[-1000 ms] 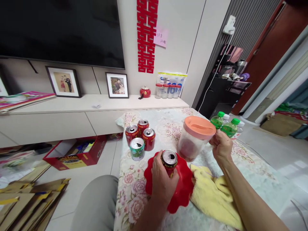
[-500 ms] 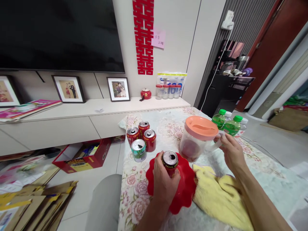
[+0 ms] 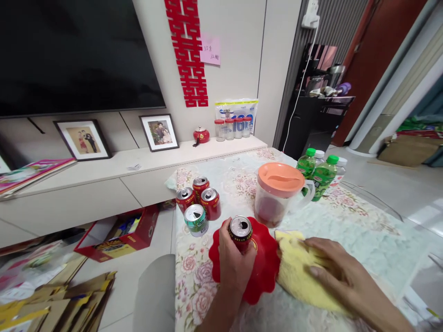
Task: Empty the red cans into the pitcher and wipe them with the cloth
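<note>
My left hand [image 3: 235, 265] is wrapped round an opened red drink can [image 3: 241, 229], held upright over a red scalloped plate [image 3: 263, 272]. Over a crumpled yellow towel [image 3: 297, 276] lies my right hand [image 3: 342, 269], slightly blurred, its thumb apart from the fingers; whether it presses on the cloth is hard to see. Beyond the plate stands a clear plastic pitcher [image 3: 270, 210] with an orange lid [image 3: 281, 177] and some dark contents. Left of the plate are a green-and-white can [image 3: 195, 221] and several red cans [image 3: 211, 205], all with opened tops.
Several bottles [image 3: 323, 177] with green and white caps stand behind the pitcher on the flowered tablecloth [image 3: 199, 281]. A ledge [image 3: 152, 161] at the back holds framed photos, a small red pot [image 3: 201, 135] and red-lidded jars [image 3: 230, 129]. Left on the floor are a red box [image 3: 145, 230] and flattened cardboard.
My right hand has let go of the pitcher's handle and moved down onto the yellow towel. My left hand still holds the can over the plate. The view has turned slightly right.
</note>
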Available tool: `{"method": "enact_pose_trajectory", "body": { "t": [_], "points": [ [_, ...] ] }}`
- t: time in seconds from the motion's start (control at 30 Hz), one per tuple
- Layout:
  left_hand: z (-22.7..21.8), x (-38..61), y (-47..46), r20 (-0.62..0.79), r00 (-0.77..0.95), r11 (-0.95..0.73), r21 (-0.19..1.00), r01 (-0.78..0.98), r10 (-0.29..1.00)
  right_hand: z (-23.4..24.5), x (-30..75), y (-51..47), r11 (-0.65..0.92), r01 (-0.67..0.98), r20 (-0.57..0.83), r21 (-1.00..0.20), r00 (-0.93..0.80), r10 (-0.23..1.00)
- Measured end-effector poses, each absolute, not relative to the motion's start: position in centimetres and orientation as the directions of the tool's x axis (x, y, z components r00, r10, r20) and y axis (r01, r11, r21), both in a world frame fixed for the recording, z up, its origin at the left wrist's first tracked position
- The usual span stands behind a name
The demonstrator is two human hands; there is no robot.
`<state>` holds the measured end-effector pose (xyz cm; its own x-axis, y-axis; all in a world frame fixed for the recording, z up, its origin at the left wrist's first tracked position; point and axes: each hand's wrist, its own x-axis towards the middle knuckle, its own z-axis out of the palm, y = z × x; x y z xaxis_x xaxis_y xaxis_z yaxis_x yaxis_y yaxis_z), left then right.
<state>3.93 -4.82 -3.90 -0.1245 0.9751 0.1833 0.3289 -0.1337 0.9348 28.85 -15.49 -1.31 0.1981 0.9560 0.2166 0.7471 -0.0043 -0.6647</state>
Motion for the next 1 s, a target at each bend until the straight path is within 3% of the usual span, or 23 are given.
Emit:
{"method": "enact_pose_trajectory", "body": {
  "t": [0.13, 0.27, 0.4, 0.53, 0.63, 0.73, 0.83, 1.0],
  "points": [
    [-3.5, 3.8, -4.8, 0.163, -0.106, -0.119, 0.935, 0.334, 0.981, -3.7, 28.3, -15.2, 0.059, 0.807, 0.172, -0.588, 0.053, 0.984],
    [-3.3, 3.7, -4.9, 0.159, -0.088, -0.121, 0.932, 0.341, 0.983, -5.3, 27.8, -14.5, 0.072, 0.827, 0.194, -0.557, 0.046, 0.98],
    [-3.6, 3.7, -4.8, 0.198, -0.096, -0.149, 0.916, 0.373, 0.976, -4.6, 27.8, -14.0, 0.147, 0.772, 0.255, -0.618, 0.02, 0.967],
    [-3.9, 3.7, -4.8, 0.217, -0.074, -0.173, 0.906, 0.387, 0.973, -3.5, 28.3, -14.1, 0.086, 0.665, 0.234, -0.742, 0.136, 0.963],
    [-3.9, 3.8, -4.8, 0.214, -0.06, -0.176, 0.907, 0.383, 0.975, -3.2, 28.5, -14.5, -0.013, 0.525, 0.149, -0.851, 0.265, 0.953],
    [-4.0, 3.7, -4.9, 0.223, -0.062, -0.187, 0.914, 0.359, 0.973, -3.5, 28.8, -14.8, -0.128, 0.248, -0.019, -0.96, 0.398, 0.917],
    [-4.1, 3.7, -4.8, 0.232, -0.069, -0.196, 0.921, 0.337, 0.97, -3.8, 29.3, -14.9, -0.16, 0.014, -0.131, -0.987, 0.505, 0.853],
    [-4.1, 3.7, -4.8, 0.244, -0.058, -0.212, 0.92, 0.331, 0.968, -3.6, 29.7, -14.9, -0.088, -0.224, -0.2, -0.971, 0.552, 0.81]
  ]
}}
